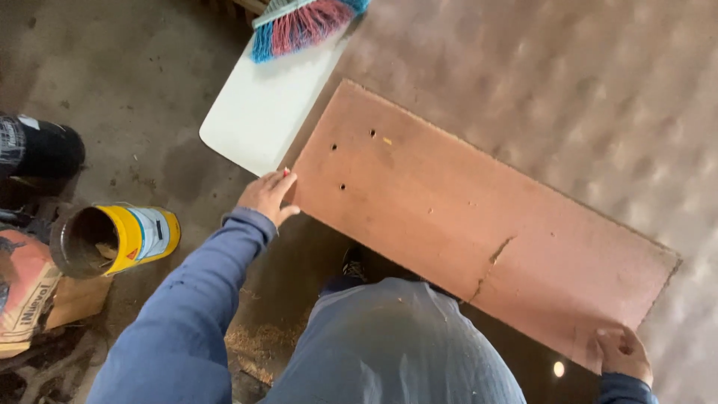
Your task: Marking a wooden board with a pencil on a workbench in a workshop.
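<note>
Far left, a paper sack (pixel 26 288) lies on the concrete floor (pixel 142 90), with a yellow can (pixel 120 238) tipped on its side just beside it. Near the top, a white dustpan (pixel 262 112) sits under a pink-and-blue broom head (pixel 303 26). Left hand (pixel 268 196) grips the left end of a long reddish board (pixel 479 224); fingers wrapped on the edge. The board is held tilted above the floor, cracked near its lower edge. Right hand (pixel 622 352) clamps the lower right corner. Judged step: carrying or positioning the board. Any further move calls for both grips kept firm, easing strain at the crack.
</note>
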